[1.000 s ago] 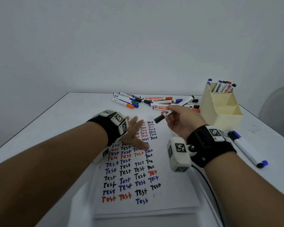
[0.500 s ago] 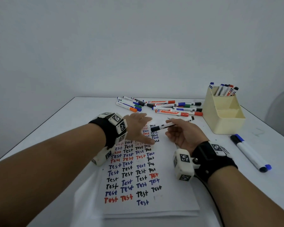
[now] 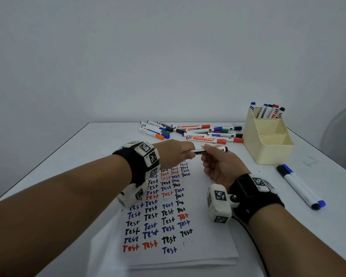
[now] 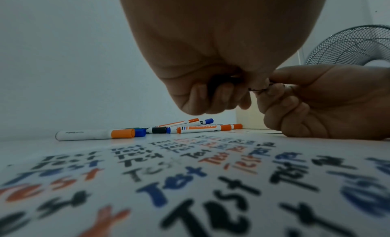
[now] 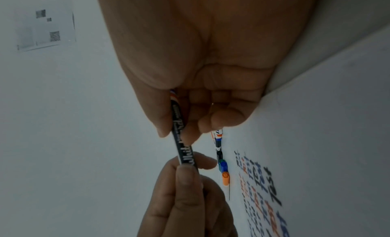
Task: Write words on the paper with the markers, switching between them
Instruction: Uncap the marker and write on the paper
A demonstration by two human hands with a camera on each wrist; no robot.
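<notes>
A black marker (image 3: 200, 151) is held level above the top of the paper (image 3: 210, 244), which is covered with rows of "Test" in black, blue and red. My left hand (image 3: 188, 154) grips the marker's cap end, fingers curled round it (image 4: 219, 85). My right hand (image 3: 207, 156) pinches the barrel (image 5: 179, 137) between thumb and fingers, and the marker's back end (image 3: 224, 148) sticks out past it. The two hands nearly touch. The cap itself is hidden inside the left fist.
Several loose markers (image 3: 196, 132) lie in a pile at the table's far side. A cream holder (image 3: 268, 148) with more markers stands at the right. Two blue-capped markers (image 3: 300, 186) lie right of my right wrist. A fan (image 4: 350, 45) stands off the table.
My left hand has lifted off the paper and closed round the marker's cap end. My right hand has brought the marker lower and toward the left hand.
</notes>
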